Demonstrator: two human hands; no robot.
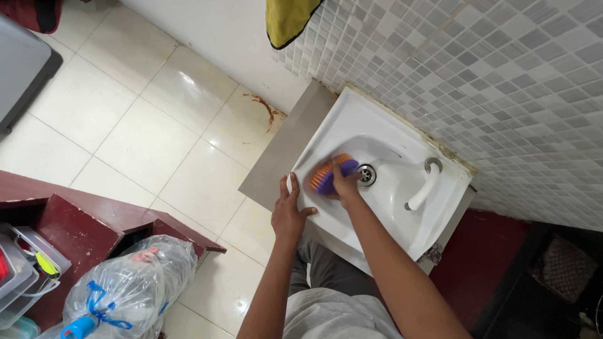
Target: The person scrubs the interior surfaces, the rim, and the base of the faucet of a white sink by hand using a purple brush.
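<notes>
White sink (333, 125): right hand (345, 186) grips half-hidden purple brush (331, 175); left hand (289, 213) spread on rim.

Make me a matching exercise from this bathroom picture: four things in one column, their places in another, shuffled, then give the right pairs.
Things:
1. brush
2. left hand
3. yellow cloth
4. plastic bag

Places:
A. hanging on the wall above the sink
B. flat on the sink's front rim
C. on the floor beside the dark red steps
D. in the basin near the drain, held by the right hand

Pairs: 1-D, 2-B, 3-A, 4-C
</notes>
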